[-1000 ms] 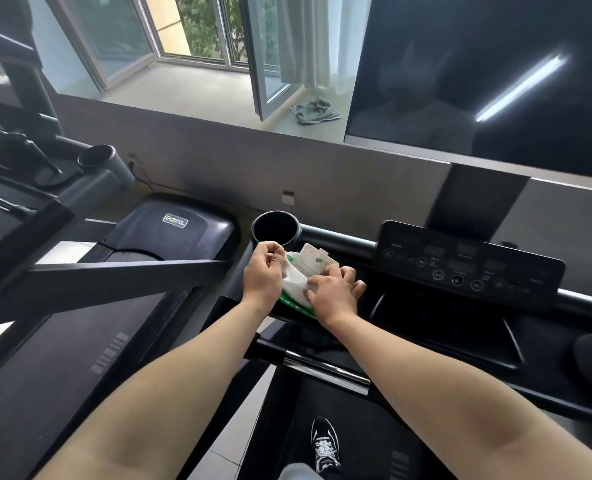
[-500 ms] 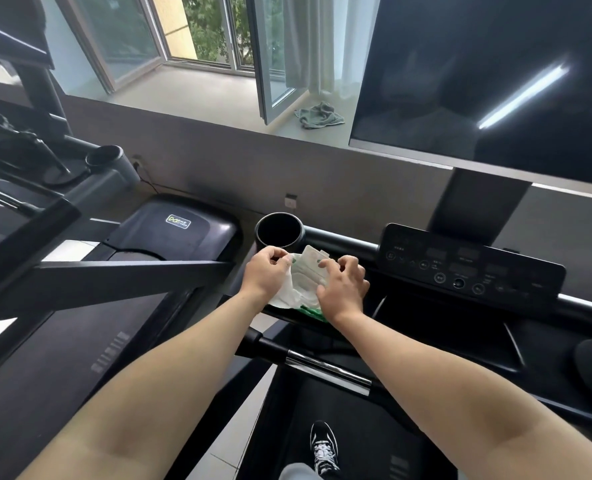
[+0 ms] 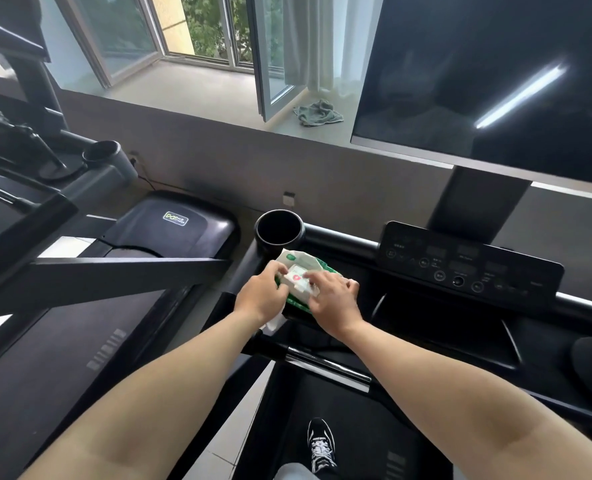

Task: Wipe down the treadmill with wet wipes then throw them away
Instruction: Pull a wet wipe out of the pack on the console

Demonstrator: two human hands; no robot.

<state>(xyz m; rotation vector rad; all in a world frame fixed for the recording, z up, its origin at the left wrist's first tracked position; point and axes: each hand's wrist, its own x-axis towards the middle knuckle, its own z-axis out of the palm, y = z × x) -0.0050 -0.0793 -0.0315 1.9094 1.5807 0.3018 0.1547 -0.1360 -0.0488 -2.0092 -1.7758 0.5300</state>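
A green and white wet wipe pack lies on the treadmill's console ledge, just below the round cup holder. My left hand has its fingertips on the pack's white lid, and a white wet wipe hangs from under its palm. My right hand presses its fingers onto the lid from the right. The lid lies flat on the pack. The treadmill's button panel is to the right, with the big dark screen above it.
A second treadmill stands to the left, its black handrail reaching toward my left hand. A grey cloth lies on the windowsill by the open window. My shoe stands on the belt below.
The wipe has come out of the pack into my left hand. The lid, raised before, now lies flat, and both hands have come down onto it.
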